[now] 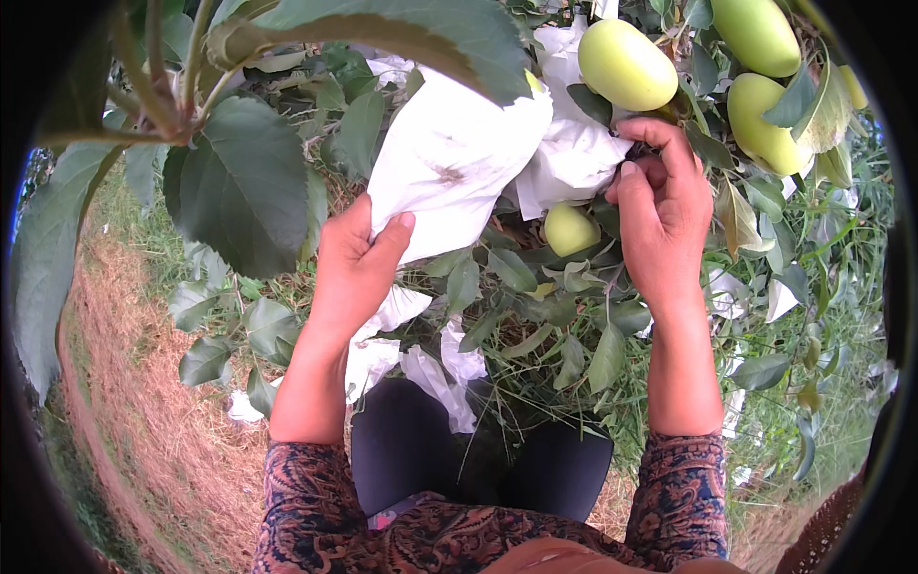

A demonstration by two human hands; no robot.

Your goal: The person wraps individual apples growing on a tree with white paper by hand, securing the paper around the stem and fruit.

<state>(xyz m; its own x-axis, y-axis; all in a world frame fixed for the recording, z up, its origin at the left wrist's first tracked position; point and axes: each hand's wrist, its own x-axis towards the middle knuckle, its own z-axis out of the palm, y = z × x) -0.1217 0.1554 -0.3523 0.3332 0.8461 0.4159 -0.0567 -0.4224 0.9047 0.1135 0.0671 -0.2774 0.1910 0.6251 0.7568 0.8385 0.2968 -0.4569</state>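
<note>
My left hand grips the lower left corner of a white fruit bag between thumb and fingers. The bag is flattened, with a dark smudge on it, and a bit of green fruit shows at its upper right edge. My right hand is at the edge of a second, crumpled white bag, fingers curled; whether they pinch it or a stem is hidden. Just above that hand hangs a bare yellow-green apple. A smaller apple sits below the crumpled bag, among leaves.
More green apples hang at the upper right. Large leaves on a branch hang close to the camera at the upper left. Torn white bags lie around my knees, over grass. Dry grass covers the ground at left.
</note>
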